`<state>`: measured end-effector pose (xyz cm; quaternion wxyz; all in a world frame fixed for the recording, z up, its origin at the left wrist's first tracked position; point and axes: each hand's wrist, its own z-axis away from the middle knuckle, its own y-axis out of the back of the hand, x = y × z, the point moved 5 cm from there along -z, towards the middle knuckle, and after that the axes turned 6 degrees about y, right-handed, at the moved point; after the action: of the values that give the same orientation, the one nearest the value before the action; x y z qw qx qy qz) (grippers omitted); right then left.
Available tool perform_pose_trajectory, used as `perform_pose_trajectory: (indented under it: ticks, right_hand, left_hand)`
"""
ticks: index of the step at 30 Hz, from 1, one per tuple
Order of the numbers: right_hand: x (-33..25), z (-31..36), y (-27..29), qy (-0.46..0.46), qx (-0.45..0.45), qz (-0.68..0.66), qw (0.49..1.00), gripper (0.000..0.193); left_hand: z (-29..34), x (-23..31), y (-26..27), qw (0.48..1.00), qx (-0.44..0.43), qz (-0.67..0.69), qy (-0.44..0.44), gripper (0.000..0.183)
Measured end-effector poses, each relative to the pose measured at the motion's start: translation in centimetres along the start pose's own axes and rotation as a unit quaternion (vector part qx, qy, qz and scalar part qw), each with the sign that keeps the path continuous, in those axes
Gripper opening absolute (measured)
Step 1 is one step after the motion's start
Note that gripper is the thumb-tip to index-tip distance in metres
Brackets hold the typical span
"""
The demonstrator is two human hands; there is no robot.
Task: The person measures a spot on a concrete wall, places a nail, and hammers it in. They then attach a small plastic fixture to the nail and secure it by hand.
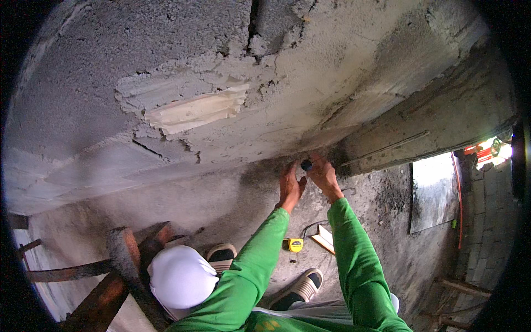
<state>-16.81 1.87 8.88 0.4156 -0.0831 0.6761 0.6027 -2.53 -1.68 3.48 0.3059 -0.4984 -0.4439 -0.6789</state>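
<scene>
At the foot of the rough grey wall (310, 94), my two hands are close together around a small, dark round thing (306, 165). Whether it is a pipe end or a hole I cannot tell. My left hand (291, 185) is on its left side, with the thumb apart from the raised fingers. On the other side, my right hand (325, 178) has its fingers bent close against the round edge; what they grip is too small to make out. A yellow tape measure (296, 245) lies on the floor below my hands, beside a pale angled strip (324, 239).
Dark timber pieces (124, 252) are stacked at the lower left, next to a rounded white cloth-covered shape (182, 276). A pale sheet (434, 191) leans at the right near a red cord (457, 199). A ledge (426, 124) juts out at the right. Sandals (307, 285) show below.
</scene>
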Motion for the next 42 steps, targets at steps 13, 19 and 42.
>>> perform_pose_trajectory:
  ticks: [13,19,42]
  right_hand:
    - [-0.7,1.0,-0.7,0.034,0.009,-0.054,0.998,0.046]
    - [-2.3,1.4,-0.3,0.022,0.012,-0.029,0.999,0.046]
    - [-2.9,1.5,0.2,0.025,0.039,-0.098,0.994,0.049]
  left_hand:
    - [-1.2,1.7,0.8,0.996,-0.034,0.057,0.055,0.056]
    - [-1.0,1.7,1.1,0.998,0.012,-0.066,-0.007,0.059]
    - [-1.4,0.4,0.5,0.999,-0.017,-0.033,0.035,0.053]
